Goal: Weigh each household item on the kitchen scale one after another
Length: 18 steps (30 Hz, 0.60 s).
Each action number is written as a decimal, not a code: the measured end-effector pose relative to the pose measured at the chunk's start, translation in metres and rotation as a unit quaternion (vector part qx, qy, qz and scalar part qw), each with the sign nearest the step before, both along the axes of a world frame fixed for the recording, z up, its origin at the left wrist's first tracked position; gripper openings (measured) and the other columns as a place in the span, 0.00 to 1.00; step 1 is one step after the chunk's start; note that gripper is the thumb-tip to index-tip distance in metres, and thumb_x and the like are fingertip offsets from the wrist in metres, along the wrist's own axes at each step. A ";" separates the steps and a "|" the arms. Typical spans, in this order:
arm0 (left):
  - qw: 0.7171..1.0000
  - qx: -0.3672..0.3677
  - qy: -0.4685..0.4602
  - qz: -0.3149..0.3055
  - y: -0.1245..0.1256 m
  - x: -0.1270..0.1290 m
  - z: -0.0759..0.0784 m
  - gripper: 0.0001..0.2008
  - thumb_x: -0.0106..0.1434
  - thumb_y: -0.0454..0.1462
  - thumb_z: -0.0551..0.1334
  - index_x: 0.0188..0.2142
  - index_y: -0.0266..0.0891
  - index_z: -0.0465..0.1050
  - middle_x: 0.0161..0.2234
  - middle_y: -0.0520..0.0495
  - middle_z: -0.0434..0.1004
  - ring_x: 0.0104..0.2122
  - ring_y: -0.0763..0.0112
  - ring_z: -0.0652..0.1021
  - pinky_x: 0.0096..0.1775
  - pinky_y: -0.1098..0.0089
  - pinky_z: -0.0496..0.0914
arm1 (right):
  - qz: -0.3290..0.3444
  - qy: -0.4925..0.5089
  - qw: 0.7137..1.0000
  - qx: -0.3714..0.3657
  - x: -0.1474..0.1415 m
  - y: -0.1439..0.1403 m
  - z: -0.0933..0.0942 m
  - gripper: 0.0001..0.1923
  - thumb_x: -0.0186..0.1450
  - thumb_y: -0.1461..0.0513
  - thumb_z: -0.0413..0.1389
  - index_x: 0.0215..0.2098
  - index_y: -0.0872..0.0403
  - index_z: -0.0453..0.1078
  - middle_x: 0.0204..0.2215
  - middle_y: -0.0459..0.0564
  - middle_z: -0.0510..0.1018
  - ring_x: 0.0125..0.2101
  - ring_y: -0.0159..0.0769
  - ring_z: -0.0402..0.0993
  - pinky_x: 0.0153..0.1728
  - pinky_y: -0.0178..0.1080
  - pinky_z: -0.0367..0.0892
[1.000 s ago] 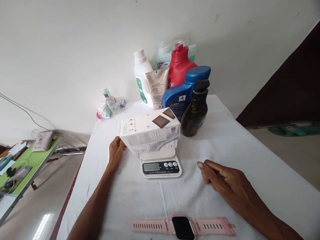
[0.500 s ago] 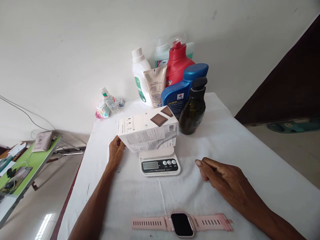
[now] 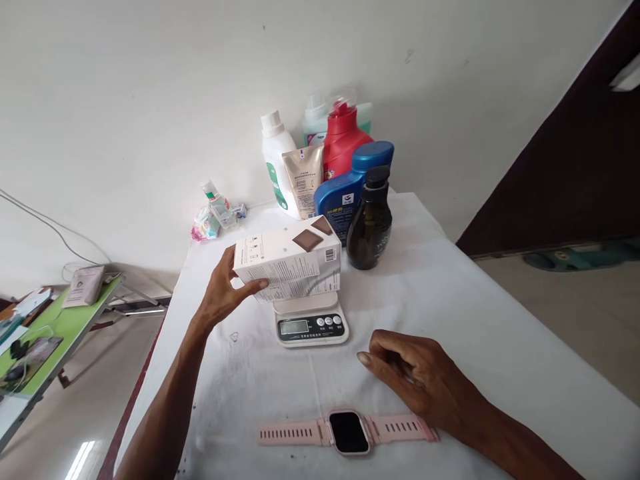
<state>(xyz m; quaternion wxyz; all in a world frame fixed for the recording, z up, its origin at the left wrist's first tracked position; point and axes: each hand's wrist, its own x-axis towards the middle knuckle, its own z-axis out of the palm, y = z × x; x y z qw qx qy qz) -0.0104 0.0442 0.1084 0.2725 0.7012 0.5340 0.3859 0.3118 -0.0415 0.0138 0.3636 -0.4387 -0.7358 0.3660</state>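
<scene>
A white printed box (image 3: 280, 267) with brown squares on its top rests on a white digital kitchen scale (image 3: 311, 328). My left hand (image 3: 225, 287) grips the box's left end, thumb across the front face and fingers behind, partly hidden. The scale's display shows no digits I can read. My right hand (image 3: 425, 380) is loosely closed to the right of the scale, fingers curled under and thumb pointing left; I see nothing in it. Just in front of it, a pink-strapped smartwatch (image 3: 349, 432) lies flat, its right strap end beside that hand.
Behind the box stand a dark pump bottle (image 3: 370, 227), a blue bottle (image 3: 335, 200), a red bottle (image 3: 345, 140), a beige tube (image 3: 304, 177) and a white bottle (image 3: 277, 153). A small clear bottle (image 3: 220, 208) leans at back left. A green desk (image 3: 95, 303) stands at left.
My left hand has come up from beside the box and taken hold of its left end. My right hand has moved nearer the watch. The view has shifted slightly.
</scene>
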 end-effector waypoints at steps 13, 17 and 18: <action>0.993 0.008 -0.108 -0.049 -0.017 0.062 0.032 0.33 0.53 0.43 0.77 0.56 0.44 0.72 0.56 0.42 0.79 0.56 0.46 0.79 0.48 0.55 0.81 | -0.038 0.033 0.973 0.226 -0.002 -0.008 0.008 0.19 0.72 0.61 0.54 0.24 0.51 0.55 0.19 0.40 0.61 0.19 0.26 0.57 0.23 0.32 0.55; 0.983 -0.009 -0.130 -0.128 -0.017 0.121 0.036 0.32 0.55 0.43 0.77 0.56 0.44 0.71 0.54 0.41 0.79 0.54 0.47 0.80 0.45 0.56 0.82 | -0.004 0.014 0.962 0.274 -0.009 -0.013 0.003 0.18 0.72 0.63 0.54 0.26 0.51 0.55 0.20 0.39 0.60 0.19 0.26 0.56 0.23 0.32 0.54; 0.980 -0.020 -0.134 -0.143 -0.015 0.135 0.032 0.32 0.55 0.43 0.77 0.56 0.43 0.70 0.54 0.40 0.79 0.53 0.47 0.80 0.43 0.57 0.82 | -0.002 0.004 0.958 0.287 -0.010 -0.013 0.001 0.17 0.72 0.63 0.54 0.26 0.51 0.55 0.20 0.39 0.60 0.20 0.26 0.57 0.23 0.32 0.54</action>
